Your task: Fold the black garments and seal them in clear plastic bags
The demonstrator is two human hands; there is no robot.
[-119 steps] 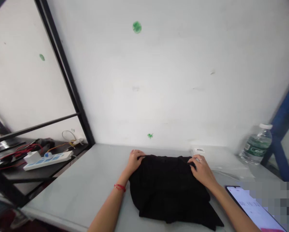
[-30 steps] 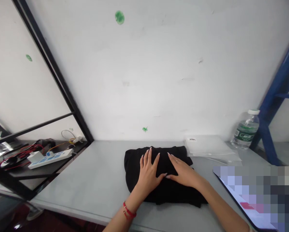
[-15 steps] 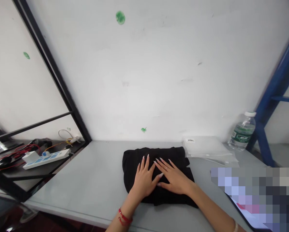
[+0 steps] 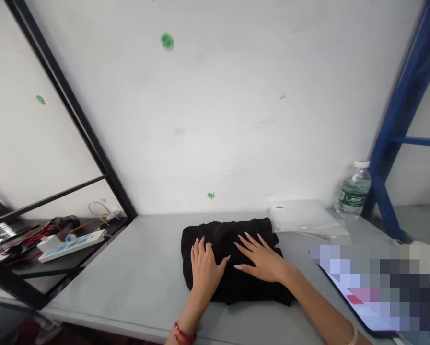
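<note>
A folded black garment point(image 4: 232, 282) lies on the grey table, its exact kind not clear from the folds. My left hand point(image 4: 205, 266) rests on its left part, fingers spread and palm down, with a red cord bracelet at the wrist. On the right part lies my right hand point(image 4: 263, 258), also flat with fingers apart and a ring on one finger. A gap of black cloth separates the two hands. Loose layers and edges of the cloth show at the garment's right side.
Clear plastic bags point(image 4: 301, 215) with a label lie behind the garment to the right. A water bottle point(image 4: 354, 191) stands by the blue frame point(image 4: 390, 120). At right front is a device with a blurred screen point(image 4: 366, 287). A power strip point(image 4: 74, 245) and cables occupy the left shelf.
My hands have moved apart: the left slid to the left over the cloth, the right stayed on the right side. The view has shifted slightly.
</note>
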